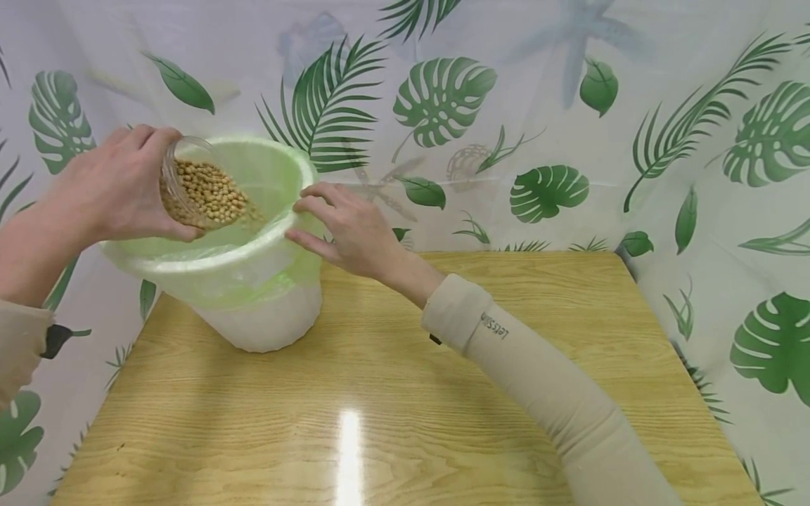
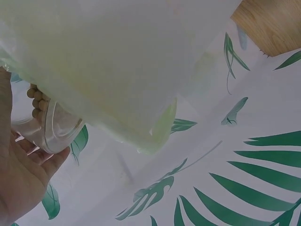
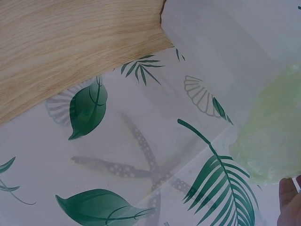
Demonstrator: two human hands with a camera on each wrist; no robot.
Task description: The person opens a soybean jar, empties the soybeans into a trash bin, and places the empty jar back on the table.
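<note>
Leaf-print sheeting [image 1: 544, 133] stands behind the bin [image 1: 262, 323] and table [image 1: 443, 393].

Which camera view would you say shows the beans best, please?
The head view, because the beans show there as a large mass in the tilted jar. The left wrist view shows just a few; the right wrist view, none.

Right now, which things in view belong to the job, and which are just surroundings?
In the job:
jar, tipped, in the left hand
beans, in the jar
bin
green bag, lining the bin, right hand at its rim

Just surroundings:
table, under the bin
leaf-print sheet, behind
</note>
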